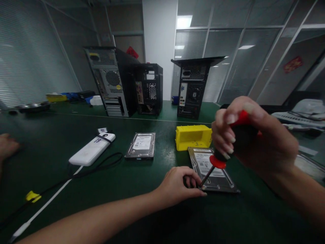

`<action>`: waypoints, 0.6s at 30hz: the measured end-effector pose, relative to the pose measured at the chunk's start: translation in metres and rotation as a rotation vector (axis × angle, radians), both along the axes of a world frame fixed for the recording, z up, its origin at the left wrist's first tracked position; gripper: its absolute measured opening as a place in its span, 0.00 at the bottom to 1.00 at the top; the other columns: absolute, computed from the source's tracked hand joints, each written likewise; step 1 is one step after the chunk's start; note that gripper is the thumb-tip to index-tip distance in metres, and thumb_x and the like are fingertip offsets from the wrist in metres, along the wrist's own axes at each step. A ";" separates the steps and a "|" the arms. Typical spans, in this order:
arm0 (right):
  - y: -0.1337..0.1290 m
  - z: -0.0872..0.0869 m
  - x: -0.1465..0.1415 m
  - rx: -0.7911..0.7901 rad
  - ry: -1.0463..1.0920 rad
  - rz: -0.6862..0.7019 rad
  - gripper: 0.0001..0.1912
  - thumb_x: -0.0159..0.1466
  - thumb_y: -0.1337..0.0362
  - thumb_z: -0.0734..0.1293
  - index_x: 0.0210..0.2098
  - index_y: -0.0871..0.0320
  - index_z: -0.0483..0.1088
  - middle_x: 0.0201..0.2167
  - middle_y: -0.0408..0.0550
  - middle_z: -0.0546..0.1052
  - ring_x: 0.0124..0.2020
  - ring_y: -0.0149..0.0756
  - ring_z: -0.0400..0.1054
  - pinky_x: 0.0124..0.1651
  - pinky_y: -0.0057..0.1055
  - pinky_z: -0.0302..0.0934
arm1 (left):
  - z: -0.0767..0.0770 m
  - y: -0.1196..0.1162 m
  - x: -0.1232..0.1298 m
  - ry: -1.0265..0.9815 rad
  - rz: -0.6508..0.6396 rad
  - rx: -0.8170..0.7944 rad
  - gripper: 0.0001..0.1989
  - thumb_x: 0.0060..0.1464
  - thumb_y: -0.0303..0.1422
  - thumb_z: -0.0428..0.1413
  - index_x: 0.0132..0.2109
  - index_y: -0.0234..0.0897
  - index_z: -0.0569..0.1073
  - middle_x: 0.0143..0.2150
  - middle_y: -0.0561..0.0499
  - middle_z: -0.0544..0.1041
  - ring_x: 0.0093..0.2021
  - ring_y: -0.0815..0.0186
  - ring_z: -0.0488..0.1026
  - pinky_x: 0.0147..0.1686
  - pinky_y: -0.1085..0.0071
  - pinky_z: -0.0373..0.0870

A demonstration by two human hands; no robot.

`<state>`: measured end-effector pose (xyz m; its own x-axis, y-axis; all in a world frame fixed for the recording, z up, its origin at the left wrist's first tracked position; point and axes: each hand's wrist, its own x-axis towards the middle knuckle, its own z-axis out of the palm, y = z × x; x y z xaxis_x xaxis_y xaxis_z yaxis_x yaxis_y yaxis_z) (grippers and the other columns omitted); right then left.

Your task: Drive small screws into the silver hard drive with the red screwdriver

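My right hand is wrapped round the red and black handle of a screwdriver. Its shaft slants down to the near left corner of a hard drive lying label up on the table. That same corner is pinched by my left hand, thumb along the front edge and fingers curled at the side. The screwdriver's tip is close to the left fingertips; whether it sits in a screw is too small to tell. A yellow plastic box stands on its side just behind the drive.
A second hard drive lies left of centre. Further left are a white power bank with cables and another person's hand. Computer cases stand at the back of the green table. A keyboard is at far right.
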<state>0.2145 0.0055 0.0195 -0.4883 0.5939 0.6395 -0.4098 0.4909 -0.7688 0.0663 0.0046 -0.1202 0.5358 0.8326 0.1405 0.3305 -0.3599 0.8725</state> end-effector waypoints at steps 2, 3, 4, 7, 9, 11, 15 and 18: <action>-0.002 -0.002 -0.001 0.020 0.019 -0.061 0.18 0.66 0.51 0.55 0.31 0.59 0.63 0.20 0.43 0.61 0.19 0.27 0.58 0.19 0.25 0.57 | 0.000 0.000 0.000 -0.001 -0.007 0.008 0.17 0.43 0.44 0.63 0.36 0.35 0.76 0.30 0.54 0.70 0.29 0.72 0.64 0.29 0.76 0.60; -0.003 -0.002 -0.001 0.019 0.018 -0.094 0.21 0.66 0.49 0.52 0.32 0.59 0.64 0.21 0.44 0.62 0.20 0.28 0.60 0.20 0.27 0.57 | 0.001 0.000 0.000 -0.001 -0.009 0.010 0.17 0.43 0.43 0.62 0.36 0.35 0.76 0.31 0.54 0.70 0.29 0.72 0.64 0.29 0.76 0.60; -0.004 -0.003 -0.001 0.016 0.014 -0.125 0.23 0.67 0.49 0.50 0.33 0.59 0.65 0.23 0.46 0.63 0.22 0.30 0.61 0.22 0.28 0.58 | 0.001 0.000 0.000 0.002 -0.010 0.010 0.16 0.43 0.43 0.63 0.36 0.35 0.76 0.31 0.54 0.70 0.29 0.72 0.64 0.29 0.76 0.60; -0.007 -0.005 -0.001 0.028 0.011 -0.163 0.19 0.66 0.55 0.50 0.35 0.60 0.65 0.26 0.48 0.65 0.25 0.31 0.63 0.25 0.29 0.60 | 0.002 -0.001 -0.001 0.011 0.001 0.012 0.15 0.44 0.41 0.63 0.36 0.35 0.76 0.32 0.54 0.70 0.29 0.72 0.64 0.29 0.76 0.60; -0.006 -0.006 0.000 0.019 0.013 -0.167 0.16 0.65 0.58 0.51 0.37 0.60 0.65 0.27 0.48 0.65 0.26 0.30 0.63 0.26 0.28 0.61 | 0.002 -0.001 -0.001 0.015 0.005 0.019 0.15 0.43 0.40 0.63 0.36 0.35 0.76 0.31 0.54 0.69 0.29 0.72 0.63 0.29 0.76 0.60; -0.004 -0.007 0.000 -0.024 0.002 -0.164 0.15 0.66 0.57 0.53 0.37 0.59 0.66 0.29 0.47 0.65 0.27 0.29 0.63 0.27 0.27 0.63 | 0.002 -0.001 -0.001 0.013 0.001 0.021 0.14 0.44 0.40 0.63 0.36 0.35 0.76 0.31 0.54 0.69 0.29 0.72 0.63 0.29 0.76 0.60; 0.001 -0.006 0.001 -0.105 0.024 -0.059 0.13 0.63 0.55 0.60 0.34 0.60 0.64 0.33 0.46 0.67 0.31 0.27 0.65 0.33 0.26 0.66 | 0.004 -0.002 -0.001 0.020 0.000 0.005 0.14 0.44 0.40 0.63 0.36 0.35 0.75 0.32 0.54 0.70 0.29 0.72 0.63 0.29 0.76 0.60; 0.003 -0.005 0.001 -0.149 0.029 0.090 0.12 0.62 0.57 0.62 0.31 0.60 0.59 0.25 0.42 0.65 0.24 0.23 0.63 0.27 0.21 0.63 | 0.005 -0.002 0.000 0.024 0.002 -0.012 0.14 0.44 0.40 0.63 0.36 0.35 0.75 0.32 0.54 0.71 0.29 0.71 0.64 0.29 0.76 0.60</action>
